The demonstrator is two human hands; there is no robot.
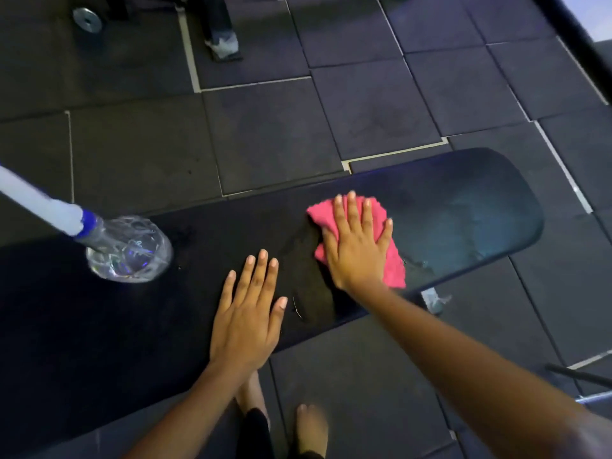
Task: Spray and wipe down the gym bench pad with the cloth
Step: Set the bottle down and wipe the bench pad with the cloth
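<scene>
Bare feet (311, 425) stand on the tiled floor (265, 144) at 6 o'clock. Of the hands, the left hand (246, 318) lies flat on the black tabletop (463, 220), fingers straight, grasping nothing. At its 2 o'clock the right hand (359, 243), fingers spread and straight, presses the pink cloth (394, 266) onto the tabletop. A clear bottle (129, 250) stands on the tabletop at 9 o'clock. A weight plate (87, 18) lies far off at 11 o'clock.

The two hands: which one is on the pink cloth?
The right hand, pressed flat with straight fingers on the pink cloth. The left hand rests flat on the bare bench pad beside it, touching no cloth.
</scene>
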